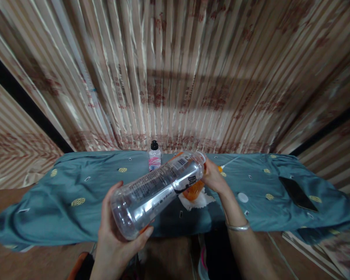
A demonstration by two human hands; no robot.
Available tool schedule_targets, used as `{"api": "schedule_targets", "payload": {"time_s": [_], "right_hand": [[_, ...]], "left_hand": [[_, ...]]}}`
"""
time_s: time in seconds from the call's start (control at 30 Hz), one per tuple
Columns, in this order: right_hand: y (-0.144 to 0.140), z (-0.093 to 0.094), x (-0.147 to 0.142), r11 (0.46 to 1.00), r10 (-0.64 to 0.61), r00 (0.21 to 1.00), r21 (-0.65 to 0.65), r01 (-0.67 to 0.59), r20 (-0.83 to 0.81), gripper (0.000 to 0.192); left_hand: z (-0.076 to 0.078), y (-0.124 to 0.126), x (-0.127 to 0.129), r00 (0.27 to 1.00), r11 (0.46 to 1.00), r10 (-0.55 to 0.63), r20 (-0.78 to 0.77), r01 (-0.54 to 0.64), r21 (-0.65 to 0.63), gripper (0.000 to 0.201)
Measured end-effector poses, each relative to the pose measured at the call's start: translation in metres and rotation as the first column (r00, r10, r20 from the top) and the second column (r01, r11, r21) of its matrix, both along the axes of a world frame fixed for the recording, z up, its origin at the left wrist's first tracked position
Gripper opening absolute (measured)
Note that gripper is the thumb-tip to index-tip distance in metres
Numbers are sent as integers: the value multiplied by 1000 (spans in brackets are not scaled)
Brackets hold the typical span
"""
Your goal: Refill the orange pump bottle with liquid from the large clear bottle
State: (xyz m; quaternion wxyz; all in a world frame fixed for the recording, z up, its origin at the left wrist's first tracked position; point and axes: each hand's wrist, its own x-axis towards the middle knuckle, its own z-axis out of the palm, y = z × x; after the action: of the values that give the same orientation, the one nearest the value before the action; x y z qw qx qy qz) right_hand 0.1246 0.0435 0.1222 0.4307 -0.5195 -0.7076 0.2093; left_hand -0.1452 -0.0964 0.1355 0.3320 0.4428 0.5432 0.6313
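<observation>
My left hand (116, 233) is wrapped around the base of a large clear plastic bottle (160, 190) with dark printing and a barcode. The bottle slants across the middle, its uncapped-looking neck toward the upper right; it looks nearly empty. Behind that neck, my right hand (212, 177) is closed around a translucent orange bottle (194, 190), partly covered by the clear one; most of its fingers are hidden. A crumpled white tissue (202, 201) lies beneath the orange bottle. Just beyond my right hand is an orange nozzle cap (221, 168) with a thin pale tube.
A small clear bottle with a black cap and pink label (154, 157) stands at the back. On the green patterned cloth (90, 186) lie a white round lid (243, 197) and a black phone (297, 193) to the right. A striped curtain (169, 77) hangs behind.
</observation>
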Motion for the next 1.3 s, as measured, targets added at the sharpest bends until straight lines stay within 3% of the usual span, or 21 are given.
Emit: {"api": "schedule_targets", "payload": {"time_s": [0.63, 0.93, 1.3], "right_hand": [[2, -2, 0, 1000, 0, 1000, -9, 0, 0, 38], [0, 2, -2, 1000, 7, 1000, -12, -7, -19, 34], [3, -3, 0, 1000, 8, 1000, 10, -8, -16, 35]], "left_hand": [[1, -3, 3, 1000, 1000, 20, -16, -20, -2, 102], [-11, -2, 0, 1000, 1000, -8, -29, 9, 27, 104], [-10, -2, 0, 998, 999, 11, -60, -8, 46, 99]]}}
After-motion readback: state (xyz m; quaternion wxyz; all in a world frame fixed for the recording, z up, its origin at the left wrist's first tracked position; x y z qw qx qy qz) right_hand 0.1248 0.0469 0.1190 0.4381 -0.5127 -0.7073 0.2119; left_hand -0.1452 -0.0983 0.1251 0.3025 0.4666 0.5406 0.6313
